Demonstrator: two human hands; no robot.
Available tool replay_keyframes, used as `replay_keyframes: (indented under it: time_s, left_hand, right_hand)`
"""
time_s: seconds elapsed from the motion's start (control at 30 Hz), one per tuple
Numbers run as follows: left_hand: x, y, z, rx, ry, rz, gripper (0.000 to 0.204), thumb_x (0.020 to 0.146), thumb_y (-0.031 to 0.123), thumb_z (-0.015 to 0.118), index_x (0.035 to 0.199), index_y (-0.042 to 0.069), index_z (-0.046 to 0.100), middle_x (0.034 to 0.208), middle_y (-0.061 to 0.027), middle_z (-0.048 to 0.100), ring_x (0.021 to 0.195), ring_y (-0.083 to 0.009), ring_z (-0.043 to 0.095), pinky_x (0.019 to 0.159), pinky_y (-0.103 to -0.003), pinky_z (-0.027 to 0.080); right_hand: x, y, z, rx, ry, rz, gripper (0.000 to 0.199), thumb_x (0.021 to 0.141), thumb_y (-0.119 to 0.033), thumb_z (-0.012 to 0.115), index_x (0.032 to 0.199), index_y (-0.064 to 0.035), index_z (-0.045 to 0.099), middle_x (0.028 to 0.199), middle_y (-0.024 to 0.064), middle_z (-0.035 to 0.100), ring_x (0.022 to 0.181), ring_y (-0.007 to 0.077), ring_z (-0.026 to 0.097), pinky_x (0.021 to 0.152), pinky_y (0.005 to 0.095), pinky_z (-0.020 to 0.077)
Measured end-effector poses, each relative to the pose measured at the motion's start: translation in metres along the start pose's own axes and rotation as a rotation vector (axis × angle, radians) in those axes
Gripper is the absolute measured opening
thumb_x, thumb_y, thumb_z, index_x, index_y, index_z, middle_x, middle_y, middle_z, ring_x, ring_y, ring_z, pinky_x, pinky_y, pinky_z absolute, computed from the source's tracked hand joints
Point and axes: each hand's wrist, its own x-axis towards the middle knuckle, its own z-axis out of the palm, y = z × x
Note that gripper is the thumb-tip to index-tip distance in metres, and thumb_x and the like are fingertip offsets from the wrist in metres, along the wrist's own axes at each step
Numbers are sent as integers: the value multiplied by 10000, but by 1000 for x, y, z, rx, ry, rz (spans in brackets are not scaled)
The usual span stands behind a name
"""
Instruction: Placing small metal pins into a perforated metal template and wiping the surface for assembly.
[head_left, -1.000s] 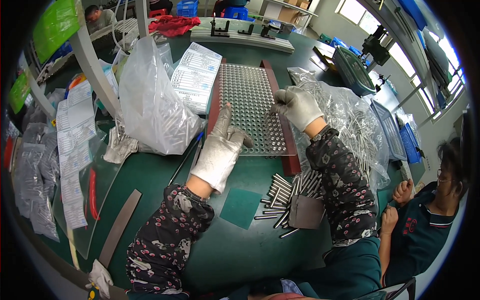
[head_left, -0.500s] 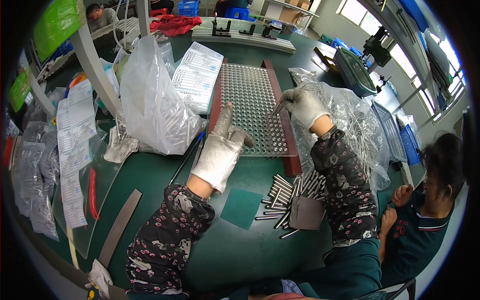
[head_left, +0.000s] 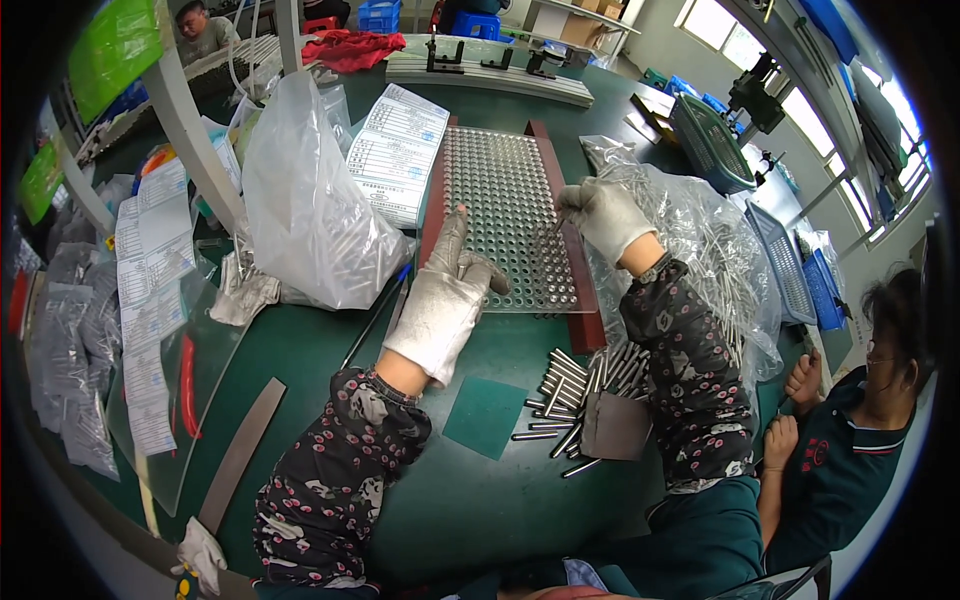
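A clear plate with rows of round holes rests across two dark red bars, and metal pins fill holes at its near right part. My left hand, in a whitish glove with a bare index fingertip, lies open on the plate's left side, index finger stretched forward. Over the right edge, my gloved right hand is closed in a pinch; a thin metal pin shows faintly below its fingertips. Loose metal pins lie in a heap near the plate's front, partly beneath a brown square pad.
Clear bags of metal pins flank the plate, one standing at left. A printed sheet, a pen and a green square lie close by. A co-worker sits at right; another person is at far left.
My right hand has shifted slightly, and the pins that showed at its fingertips are now less visible. My left hand stays in place. The co-worker's hands have moved a little.
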Motion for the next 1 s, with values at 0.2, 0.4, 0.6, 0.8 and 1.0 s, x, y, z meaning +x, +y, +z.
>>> replay_keyframes:
  time_s: [0.2,0.4,0.6,0.8,1.0]
  left_hand:
    - [1,-1,-4,21,-46,-5,663,873,71,438,1416,153,67,723,-17,603,497,-30,408,470,-178,369]
    - [1,-4,-5,26,-36,18,654,871,73,444,1414,137,85,722,-17,605,496,-30,409,466,-183,371]
    - [2,-3,0,58,-27,12,650,874,68,444,1414,135,88,724,-14,602,518,-26,417,493,-174,375]
    - [0,2,0,-44,-8,17,616,870,45,434,1407,118,143,729,-40,590,471,-17,387,427,-157,341]
    - [-2,4,-3,-27,-14,28,619,871,62,440,1408,124,137,743,-40,588,471,-21,376,424,-154,337]
  right_hand:
    - [-12,-4,-3,42,66,-9,183,755,-55,511,887,-84,634,828,137,591,812,321,572,723,399,462]
    - [-15,-12,-16,-207,-27,-39,239,764,-45,464,910,-112,641,864,120,587,824,302,583,725,389,476]
    - [-13,-23,-14,-423,-187,-26,280,778,-66,459,1034,-95,569,926,112,592,894,281,583,750,374,486]
    - [-24,-6,12,-360,-220,-70,420,775,-40,451,1188,-110,482,1059,115,579,975,285,563,788,372,476]
    - [-25,-11,1,-174,-59,-61,397,751,4,464,1085,-155,610,1164,115,544,990,300,559,838,363,463]
